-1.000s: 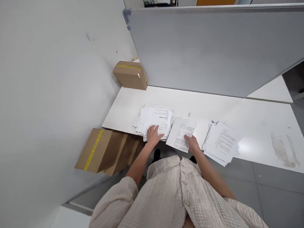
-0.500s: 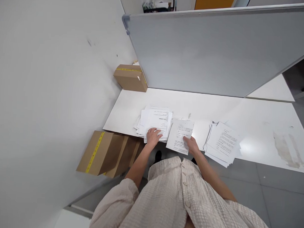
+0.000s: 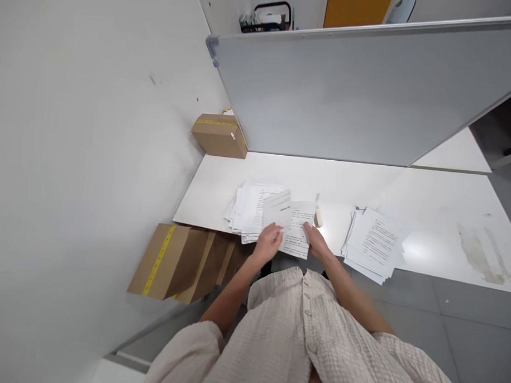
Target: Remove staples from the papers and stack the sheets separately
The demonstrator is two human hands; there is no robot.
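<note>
My left hand (image 3: 267, 242) pinches a printed sheet (image 3: 278, 208), which is lifted and tilted over the right edge of the left paper stack (image 3: 247, 209). My right hand (image 3: 315, 238) grips the right edge of other printed paper (image 3: 298, 229), held at the table's front edge. The two held papers overlap where they meet. A small pale object (image 3: 318, 216) lies on the table just beyond my right hand. Farther right, a second paper stack (image 3: 373, 240) lies slightly fanned, its front corner over the table edge.
The white table (image 3: 435, 203) runs left to right, with a whiteboard (image 3: 326, 99) standing along its back. A cardboard box (image 3: 219, 135) sits at the back left corner. More boxes (image 3: 156, 260) stand below the table's left end, beside the wall.
My left hand has moved right from the left stack and now holds a lifted sheet. My right hand's paper has shifted slightly left, showing the small pale object.
</note>
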